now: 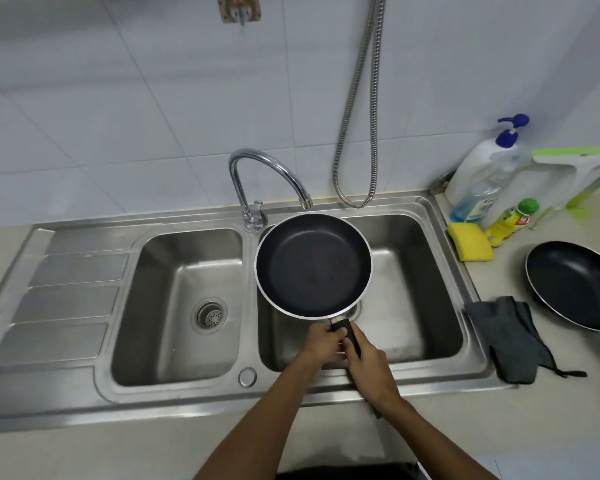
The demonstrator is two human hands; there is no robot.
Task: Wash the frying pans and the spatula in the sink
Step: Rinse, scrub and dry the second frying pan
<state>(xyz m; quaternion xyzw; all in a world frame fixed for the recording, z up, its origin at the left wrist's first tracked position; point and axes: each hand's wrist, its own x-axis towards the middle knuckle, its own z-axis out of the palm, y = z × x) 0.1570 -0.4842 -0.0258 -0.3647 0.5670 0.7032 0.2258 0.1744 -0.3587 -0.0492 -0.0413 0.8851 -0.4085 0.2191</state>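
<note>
Frying pan (314, 265): held over the right basin of the sink (426, 278).
Left hand (321, 342): fingers curled round the handle (343, 327), just behind the rim.
Right hand (368, 365): fingers gripping the handle, touching the left.
Second pan (575, 282): on the table (534, 427), right of the sink.

Two bare forearms show in the lower part of the frame, the left forearm (257, 420) at lower centre and the right forearm (440, 441) at lower right, each uncovered along its whole visible length. The left hand (323, 346) and right hand (369, 365) are bare as well. At the bottom centre, between the arms, lies a strip of black fabric (350, 472), seemingly clothing, too cut off to identify.
</note>
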